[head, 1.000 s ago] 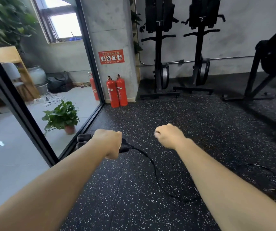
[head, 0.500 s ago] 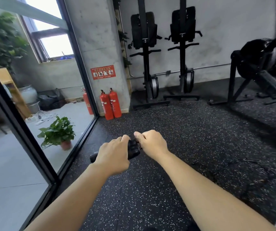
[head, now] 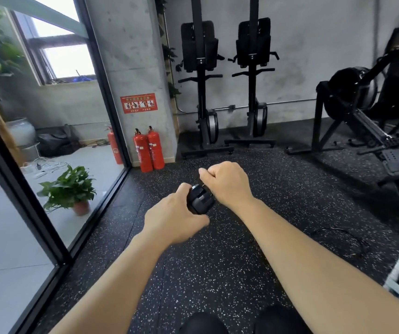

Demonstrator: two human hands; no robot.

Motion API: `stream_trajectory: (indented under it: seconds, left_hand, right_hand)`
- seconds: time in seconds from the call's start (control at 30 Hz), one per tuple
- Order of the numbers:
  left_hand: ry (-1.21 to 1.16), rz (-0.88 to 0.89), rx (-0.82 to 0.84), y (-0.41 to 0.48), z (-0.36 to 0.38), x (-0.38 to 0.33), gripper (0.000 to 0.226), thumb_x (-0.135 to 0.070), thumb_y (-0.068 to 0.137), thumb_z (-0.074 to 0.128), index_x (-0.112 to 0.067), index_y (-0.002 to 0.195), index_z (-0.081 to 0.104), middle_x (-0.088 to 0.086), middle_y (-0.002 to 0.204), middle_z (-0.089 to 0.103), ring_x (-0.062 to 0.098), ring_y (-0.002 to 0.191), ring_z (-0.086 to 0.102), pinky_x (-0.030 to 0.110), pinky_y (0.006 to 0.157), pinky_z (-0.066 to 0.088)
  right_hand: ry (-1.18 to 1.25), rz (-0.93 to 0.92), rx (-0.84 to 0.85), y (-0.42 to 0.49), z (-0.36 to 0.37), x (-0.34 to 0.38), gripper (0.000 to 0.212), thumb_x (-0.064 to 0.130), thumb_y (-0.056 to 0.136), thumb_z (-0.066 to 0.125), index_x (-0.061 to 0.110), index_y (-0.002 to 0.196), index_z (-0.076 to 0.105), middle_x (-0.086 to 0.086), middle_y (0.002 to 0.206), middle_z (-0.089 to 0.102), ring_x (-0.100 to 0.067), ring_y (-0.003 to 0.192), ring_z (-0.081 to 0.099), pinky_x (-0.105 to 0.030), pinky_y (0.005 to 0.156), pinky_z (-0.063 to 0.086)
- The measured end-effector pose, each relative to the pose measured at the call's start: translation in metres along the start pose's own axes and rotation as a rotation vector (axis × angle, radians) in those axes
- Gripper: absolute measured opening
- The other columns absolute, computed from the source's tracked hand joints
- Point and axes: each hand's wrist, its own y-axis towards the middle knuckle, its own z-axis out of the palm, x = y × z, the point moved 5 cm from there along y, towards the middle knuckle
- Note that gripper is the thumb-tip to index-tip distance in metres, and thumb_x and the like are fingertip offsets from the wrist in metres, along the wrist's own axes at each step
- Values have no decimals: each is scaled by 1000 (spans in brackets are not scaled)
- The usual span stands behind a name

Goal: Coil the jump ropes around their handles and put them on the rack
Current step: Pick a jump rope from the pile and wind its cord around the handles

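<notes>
Since the rope (head: 203, 184) is thin and floppy, left hand (head: 174, 219) clamps the stiff handles (head: 199, 201) while right hand (head: 227, 182) pinches rope close in, smart grip imo.

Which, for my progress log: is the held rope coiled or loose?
Mostly coiled: left hand grips bundled handles, right hand pinches a short taut strand.

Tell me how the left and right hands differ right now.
The left hand wraps around the black jump-rope handles; the right hand is a fist pinching the thin cord just above them. The left hand sits lower and nearer the camera, the right hand higher and farther. Both are bare and work the same rope.
</notes>
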Motion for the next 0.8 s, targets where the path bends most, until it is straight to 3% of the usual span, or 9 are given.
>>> stream_trajectory:
  seconds: [0.07,0.17,0.27,0.33,0.4,0.47,0.6,0.73,0.8]
  left_hand:
    - [-76,-39,66,-3,-3,1,40,-48,72,67,-35,104,46,-10,84,62,13,75,60,31,66,46]
    - [-375,-112,112,-7,-4,5,40,-46,60,69,-30,92,53,-7,77,64,16,65,59,32,63,47]
    - [-647,-170,98,-11,-6,9,27,-31,69,73,-17,81,54,-4,63,55,16,55,48,30,57,40]
    - [-713,-198,41,-11,-11,13,21,-22,74,72,-16,75,52,-2,59,52,17,55,45,31,57,37]
    - [-725,-183,-6,-12,-16,12,23,-24,71,72,-16,75,51,-2,59,53,17,54,45,30,56,38]
    - [-705,-140,-36,-13,-18,8,24,-27,70,73,-18,77,52,-7,59,53,13,52,46,27,54,38]
    - [-643,-32,-85,-13,-19,-7,22,-19,71,73,-26,79,54,-14,57,53,0,43,44,17,46,35]
    - [-702,-48,-63,-11,-14,-7,23,-15,70,72,-25,79,53,-14,59,54,2,45,44,19,48,35]
    - [-730,-64,-52,-11,-13,-4,25,-20,64,72,-21,79,53,-13,59,53,4,46,44,23,51,36]
  right_hand:
    - [38,9,13,2,-1,-1,59,34,94,54,14,45,29,0,43,32,-19,45,30,-31,47,24]
    - [337,88,71,5,0,-8,60,35,93,58,16,43,30,10,38,30,-15,44,32,-29,52,29]
    - [646,281,60,1,-3,-23,49,35,95,56,5,56,53,8,42,48,-8,43,39,-22,50,36]
    - [734,392,3,-4,-4,-36,48,33,97,55,-5,68,59,9,41,49,-7,41,38,-17,47,35]
    - [638,420,-74,-10,-3,-44,54,35,96,56,-9,65,58,8,41,47,-13,45,39,-24,53,37]
    - [401,404,-74,-13,-1,-39,51,38,94,54,3,57,60,9,40,49,-14,46,45,-28,55,37]
    - [-3,317,163,-9,8,-2,34,23,91,53,13,58,53,2,67,59,-25,69,54,-32,63,41]
    - [-44,266,365,-5,19,19,19,15,92,49,15,73,48,-4,93,63,-28,82,54,-34,75,43]
    - [-42,231,419,-5,23,21,12,15,92,49,16,81,49,-5,94,62,-27,82,52,-34,74,41]
